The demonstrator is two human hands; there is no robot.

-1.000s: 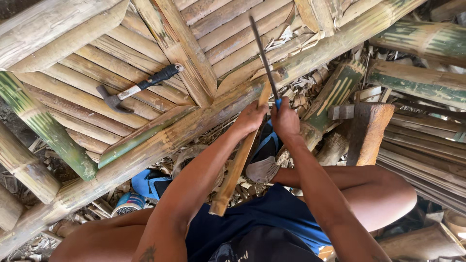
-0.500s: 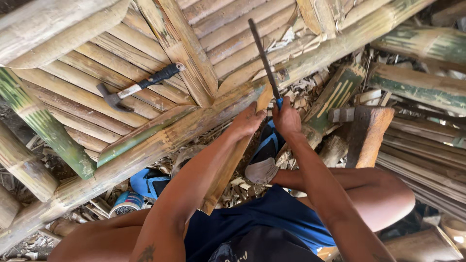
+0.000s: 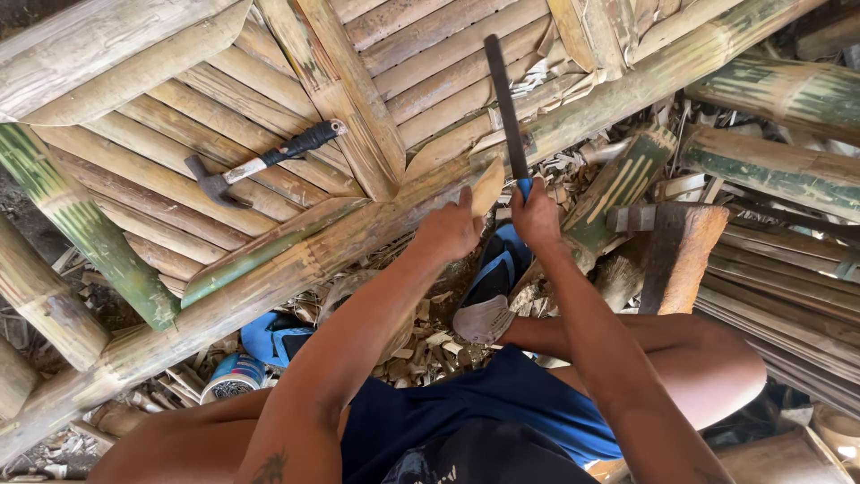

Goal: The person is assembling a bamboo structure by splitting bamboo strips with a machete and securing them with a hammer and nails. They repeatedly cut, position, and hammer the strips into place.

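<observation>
Since a moment ago both hands have crept slightly up toward the long bamboo pole, the blade standing a touch more upright. One dark machete, one bamboo strip, one hammer lying on the slatted panel, two blue sandals, one small tin. Right hand has its fingers wrapped tight round the machete's blue handle, arm stretched forward. Left hand, fingers curled closed on the strip, holds it against the pole just beside the blade.
</observation>
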